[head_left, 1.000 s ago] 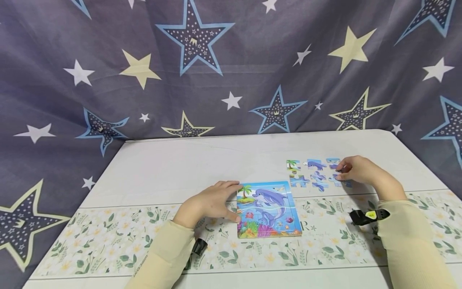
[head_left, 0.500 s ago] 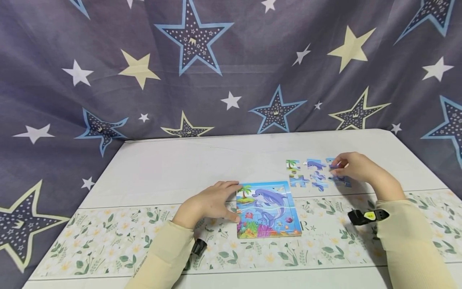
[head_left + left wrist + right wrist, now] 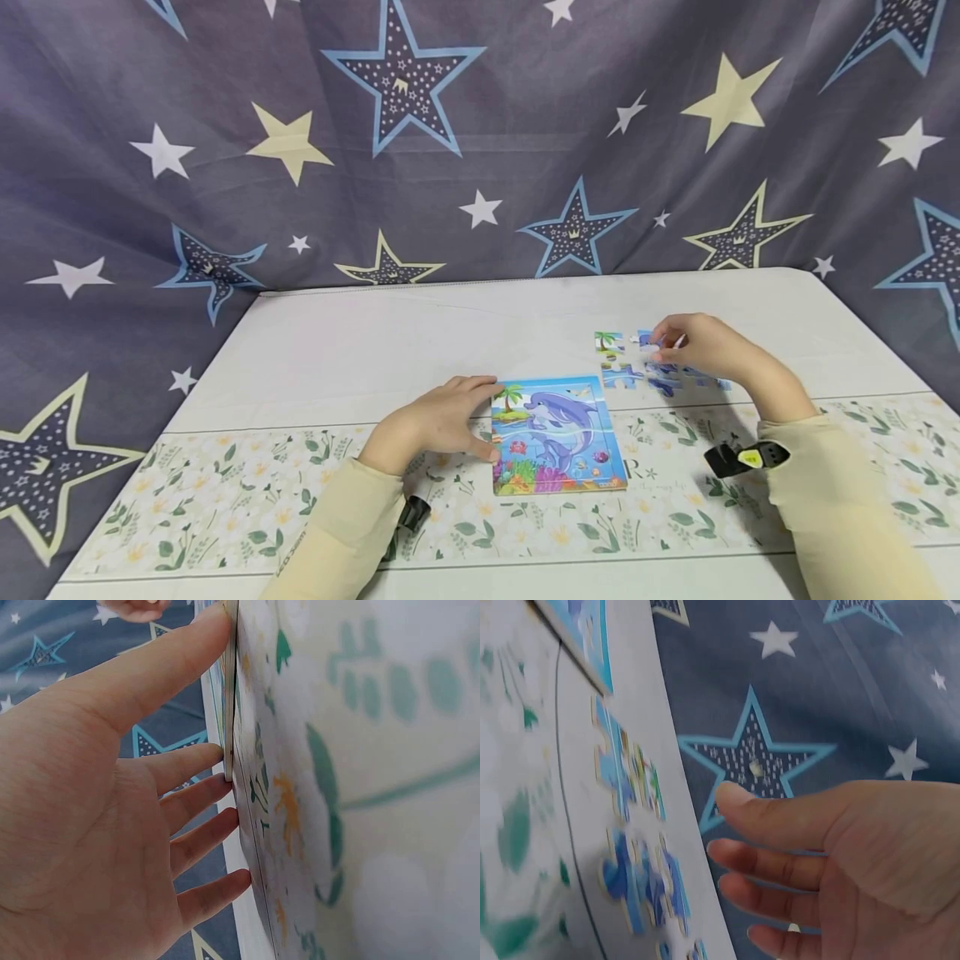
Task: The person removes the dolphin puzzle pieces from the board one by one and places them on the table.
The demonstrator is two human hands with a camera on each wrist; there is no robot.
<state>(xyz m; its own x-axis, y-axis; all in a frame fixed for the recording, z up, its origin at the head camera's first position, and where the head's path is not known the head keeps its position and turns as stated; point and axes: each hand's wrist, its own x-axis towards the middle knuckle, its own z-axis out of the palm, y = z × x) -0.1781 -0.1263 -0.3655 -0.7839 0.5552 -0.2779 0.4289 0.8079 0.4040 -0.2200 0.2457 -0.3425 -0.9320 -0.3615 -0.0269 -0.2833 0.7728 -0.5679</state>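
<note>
My left hand rests at the left edge of a dolphin puzzle board, its thumb at the near part and fingertips at the far corner. In the left wrist view, the left hand has its fingers spread and fairly straight, with the thumb against the board's edge. My right hand hovers over loose jigsaw pieces right of the board, partly hiding them. The right wrist view shows the right hand with thumb and fingers apart, nothing between them, beside the pieces.
A palm-tree piece lies at the far left of the group. The white table carries a floral band along its near part. A dark curtain with stars hangs behind and along the sides.
My right hand has moved left across the jigsaw pieces, from the right column to the middle one, and covers them there. The left hand and the board have stayed put.
</note>
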